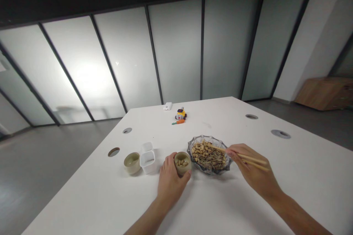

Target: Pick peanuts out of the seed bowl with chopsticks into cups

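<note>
Peanuts (199,149) were heaped on the far left side of a clear glass bowl (217,171), sharing it with a big pile of striped sunflower seeds (212,159), and a few more sat in the bottom of a small greenish cup (182,171) just left of it. Left hand (172,178) was wrapped around that cup, fingers on the far left side and thumb round the front, so yeah, clamped on it. Right hand (252,170) was closed on a pair of wooden chopsticks (219,148), back ends poking out over the hand and tips down in the bowl by the peanuts. Couldn't tell if the tips had actually pinched one, too small to make out. Cup and bowl were super close, honestly couldn't say if they touched. Over to the left there was another greenish cup (132,166), right by a white plastic tub (148,165) with a second tub (146,147) behind it. Further back on the white table (116,205) were a yellow toy car (181,114), an orange toy carrot (179,122) in front of it, and a little white box (167,106) near the far edge.
</note>
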Available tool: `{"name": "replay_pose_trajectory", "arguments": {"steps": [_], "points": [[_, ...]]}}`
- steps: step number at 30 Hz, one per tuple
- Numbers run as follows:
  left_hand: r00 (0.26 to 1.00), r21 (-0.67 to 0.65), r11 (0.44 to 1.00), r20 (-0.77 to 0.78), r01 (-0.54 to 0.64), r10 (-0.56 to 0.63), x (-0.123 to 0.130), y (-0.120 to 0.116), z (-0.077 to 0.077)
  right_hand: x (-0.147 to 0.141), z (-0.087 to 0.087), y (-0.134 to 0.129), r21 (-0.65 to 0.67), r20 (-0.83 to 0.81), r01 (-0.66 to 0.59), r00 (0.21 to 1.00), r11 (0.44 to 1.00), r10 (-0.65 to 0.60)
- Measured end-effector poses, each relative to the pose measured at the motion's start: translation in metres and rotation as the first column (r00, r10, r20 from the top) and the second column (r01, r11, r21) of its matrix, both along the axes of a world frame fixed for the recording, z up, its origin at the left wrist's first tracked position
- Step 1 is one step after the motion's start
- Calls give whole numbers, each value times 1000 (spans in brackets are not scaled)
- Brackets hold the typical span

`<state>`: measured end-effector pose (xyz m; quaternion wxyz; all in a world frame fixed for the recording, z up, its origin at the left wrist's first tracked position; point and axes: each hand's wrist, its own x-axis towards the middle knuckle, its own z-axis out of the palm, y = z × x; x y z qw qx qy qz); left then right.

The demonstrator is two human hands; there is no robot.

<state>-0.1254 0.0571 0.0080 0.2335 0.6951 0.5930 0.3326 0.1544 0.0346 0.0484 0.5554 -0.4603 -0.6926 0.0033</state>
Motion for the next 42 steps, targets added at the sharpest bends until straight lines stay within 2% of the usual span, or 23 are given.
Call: {"name": "replay_pose_trajectory", "arguments": {"steps": [3, 6, 11, 14, 17, 22, 24, 32, 34, 36, 39, 42], "points": [[1000, -4, 1000, -1, 0, 0, 0, 0, 0, 1, -4, 2, -47, -22, -30, 999, 998, 29], [1000, -9, 1000, -2, -5, 5, 1, -1, 1, 1, -4, 3, -63, -27, -8, 1000, 998, 7], [1000, -3, 1000, -6, -5, 5, 1, 0, 0, 6, 1, 3, 19, -1, 96, 995, 995, -96], [1000, -3, 1000, -10, -5, 5, 1, 0, 0, 10, 1, 4, 34, 27, 106, 994, 994, -107], [1000, -7, 1000, -10, -3, 2, 0, 0, 0, 10, -2, 5, -15, 38, 50, 998, 999, -49], [1000, -8, 1000, -7, 1, -1, 0, 1, 1, 4, -5, 5, -111, 18, -113, 993, 987, 116], [1000, -6, 1000, -4, -2, 2, 0, 0, 1, 3, -5, 5, -115, 1, -129, 992, 985, 130], [1000, 0, 1000, 0, -1, 1, 0, 2, -2, 9, -3, 5, -59, -27, 60, 998, 996, -62], [1000, -2, 1000, -5, -3, 3, 0, 2, -2, 10, -2, 7, -86, -71, 114, 990, 990, -120], [1000, -3, 1000, -5, -3, 3, 0, 1, -2, 11, 0, 9, -153, -189, 105, 973, 983, -133], [1000, -1, 1000, -2, 0, 0, -1, 0, -1, 11, 3, 12, -230, -428, -36, 901, 973, -68], [1000, 3, 1000, -6, 4, -4, -1, 0, 0, 11, 5, 13, -242, -538, -102, 842, 965, -46]]}}
